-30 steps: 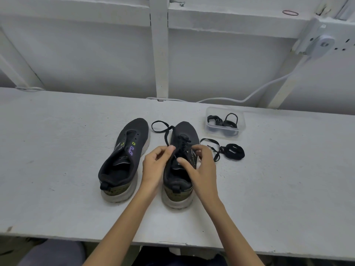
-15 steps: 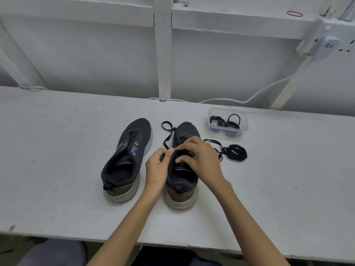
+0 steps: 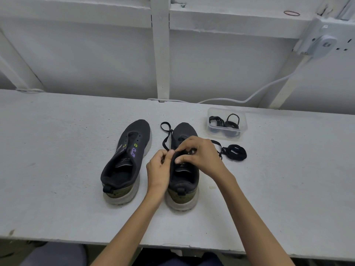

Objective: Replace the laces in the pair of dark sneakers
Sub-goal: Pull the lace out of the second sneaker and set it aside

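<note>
Two dark sneakers stand side by side on the white bench, toes pointing away from me. The left sneaker (image 3: 127, 160) has bare eyelets and no lace. The right sneaker (image 3: 183, 181) carries a black lace (image 3: 166, 134) that loops out past its toe on the left. My left hand (image 3: 158, 169) pinches the left edge of this sneaker's opening. My right hand (image 3: 199, 153) curls over the tongue and eyelets, fingers pinching at the lace there; the eyelets under it are hidden.
A coiled black lace (image 3: 235, 152) lies on the bench right of the right sneaker. Behind it stands a clear plastic box (image 3: 227, 123) with more black laces. A white cable (image 3: 249, 96) runs along the back wall.
My right hand has moved up over the tongue and stayed there, now covering the eyelets. The lace loop by the toe has shifted slightly. My left hand has kept its place.
</note>
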A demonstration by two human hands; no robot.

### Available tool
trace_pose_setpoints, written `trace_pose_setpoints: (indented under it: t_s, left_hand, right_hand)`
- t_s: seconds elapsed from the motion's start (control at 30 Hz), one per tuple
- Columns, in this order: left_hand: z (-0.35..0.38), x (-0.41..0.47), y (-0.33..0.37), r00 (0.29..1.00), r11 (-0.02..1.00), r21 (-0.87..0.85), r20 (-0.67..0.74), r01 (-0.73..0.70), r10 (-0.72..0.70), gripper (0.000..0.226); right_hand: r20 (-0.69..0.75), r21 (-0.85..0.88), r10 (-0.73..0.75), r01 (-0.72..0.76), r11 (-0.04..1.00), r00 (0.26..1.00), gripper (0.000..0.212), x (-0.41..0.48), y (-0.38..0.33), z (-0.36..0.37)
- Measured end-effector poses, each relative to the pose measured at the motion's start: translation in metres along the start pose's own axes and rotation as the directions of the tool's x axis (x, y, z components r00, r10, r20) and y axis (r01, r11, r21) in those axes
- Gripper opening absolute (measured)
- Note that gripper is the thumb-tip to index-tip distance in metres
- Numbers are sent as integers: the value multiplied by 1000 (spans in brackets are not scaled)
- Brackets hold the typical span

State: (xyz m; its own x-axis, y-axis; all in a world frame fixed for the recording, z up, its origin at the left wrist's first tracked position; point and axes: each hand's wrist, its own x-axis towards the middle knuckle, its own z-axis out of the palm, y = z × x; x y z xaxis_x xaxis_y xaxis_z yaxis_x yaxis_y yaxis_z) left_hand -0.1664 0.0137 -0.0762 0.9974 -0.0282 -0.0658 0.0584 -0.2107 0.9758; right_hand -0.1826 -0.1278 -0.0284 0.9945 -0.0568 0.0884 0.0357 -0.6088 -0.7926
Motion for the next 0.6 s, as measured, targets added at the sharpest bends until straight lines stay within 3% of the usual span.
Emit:
trace_pose_setpoints:
  t_s: [0.33,0.53,0.6]
  left_hand:
    - [1,-1,0,998,1000,-2,-63,-20,20,23]
    - [-5,7,-2,998,981,-194,-51,29,-39,21]
    - [-5,8,0,996,964,-260,-51,60,-76,22]
  right_hand:
    - [3,-170,-52,52,984,999,23,6,0,3]
    - [41,-122,-76,81,989,996,25,5,3,0]
    - [41,-6,-40,40,999,998,33,2,2,-5]
